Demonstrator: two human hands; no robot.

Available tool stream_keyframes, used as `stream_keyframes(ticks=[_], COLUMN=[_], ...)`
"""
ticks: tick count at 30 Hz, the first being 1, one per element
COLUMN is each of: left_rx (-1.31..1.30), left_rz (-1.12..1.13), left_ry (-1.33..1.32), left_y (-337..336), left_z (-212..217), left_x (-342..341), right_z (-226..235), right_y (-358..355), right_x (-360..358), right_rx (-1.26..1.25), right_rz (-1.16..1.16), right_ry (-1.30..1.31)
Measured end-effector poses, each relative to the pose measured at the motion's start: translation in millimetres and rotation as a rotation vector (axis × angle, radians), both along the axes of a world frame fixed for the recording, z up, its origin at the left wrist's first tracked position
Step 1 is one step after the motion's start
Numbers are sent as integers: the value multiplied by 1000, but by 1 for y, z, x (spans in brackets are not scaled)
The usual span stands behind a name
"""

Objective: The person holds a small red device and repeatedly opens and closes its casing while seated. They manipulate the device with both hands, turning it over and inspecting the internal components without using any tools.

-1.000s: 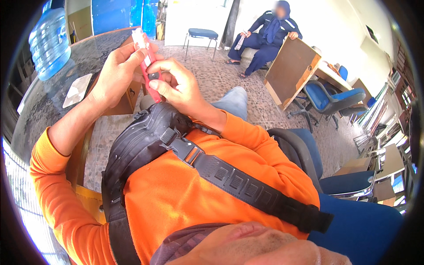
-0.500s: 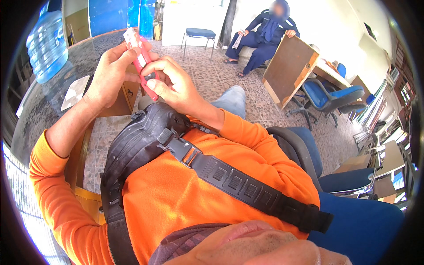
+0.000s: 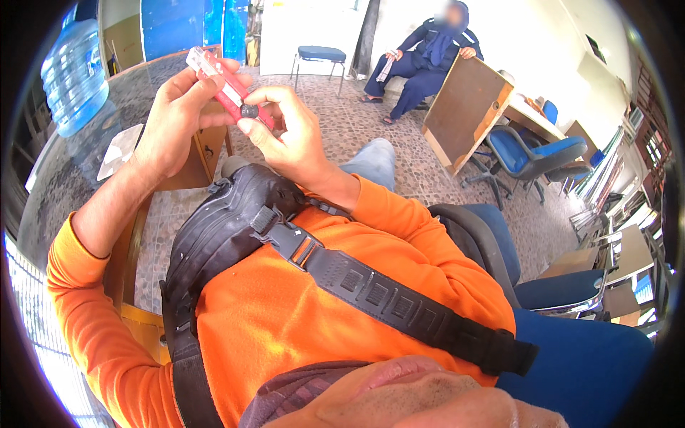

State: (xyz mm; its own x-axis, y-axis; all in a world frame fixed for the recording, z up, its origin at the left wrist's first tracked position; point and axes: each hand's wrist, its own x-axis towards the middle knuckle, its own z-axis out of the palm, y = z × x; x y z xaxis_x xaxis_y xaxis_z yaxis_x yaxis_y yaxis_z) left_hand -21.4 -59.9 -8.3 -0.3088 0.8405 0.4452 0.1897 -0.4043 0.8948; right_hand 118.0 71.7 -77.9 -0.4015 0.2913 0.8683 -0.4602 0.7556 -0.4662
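Observation:
Both my hands hold a red utility knife (image 3: pixel 230 93) up over my lap. It has a pale far end and a round black knob on its side, and it lies slanted from upper left to lower right. My left hand (image 3: pixel 171 125) is closed around its middle, thumb on top. At the lower end, my right hand (image 3: pixel 296 139) pinches by the black knob with thumb and forefinger. Fingers hide part of the knife's underside, and I cannot tell whether any blade is out.
A dark table (image 3: pixel 68 167) with a large blue water bottle (image 3: pixel 75 78) stands at left. Past my hands are a blue stool (image 3: pixel 321 54) and a seated person (image 3: pixel 428 53) steadying a brown board (image 3: pixel 467 107). Blue office chairs (image 3: pixel 531 153) stand at right.
The knife has turned in my hands: its pale end has swung left and its lower end has risen to the right. The black knob now shows more plainly. The seated person barely moves.

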Motion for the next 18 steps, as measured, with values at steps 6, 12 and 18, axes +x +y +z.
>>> stream_keyframes(ticks=[6, 12, 18], left_rx=[-24, -53, -52], left_rz=[37, 16, 10], left_ry=[44, 77, 73], left_y=[1, 0, 1], left_z=[1, 1, 1], left_x=[-1, -2, -6], right_z=[9, 8, 7], right_y=[-1, -1, -2], right_x=[2, 4, 4], right_rx=[118, 164, 160], right_rz=[45, 41, 58], right_ry=[23, -31, -22])
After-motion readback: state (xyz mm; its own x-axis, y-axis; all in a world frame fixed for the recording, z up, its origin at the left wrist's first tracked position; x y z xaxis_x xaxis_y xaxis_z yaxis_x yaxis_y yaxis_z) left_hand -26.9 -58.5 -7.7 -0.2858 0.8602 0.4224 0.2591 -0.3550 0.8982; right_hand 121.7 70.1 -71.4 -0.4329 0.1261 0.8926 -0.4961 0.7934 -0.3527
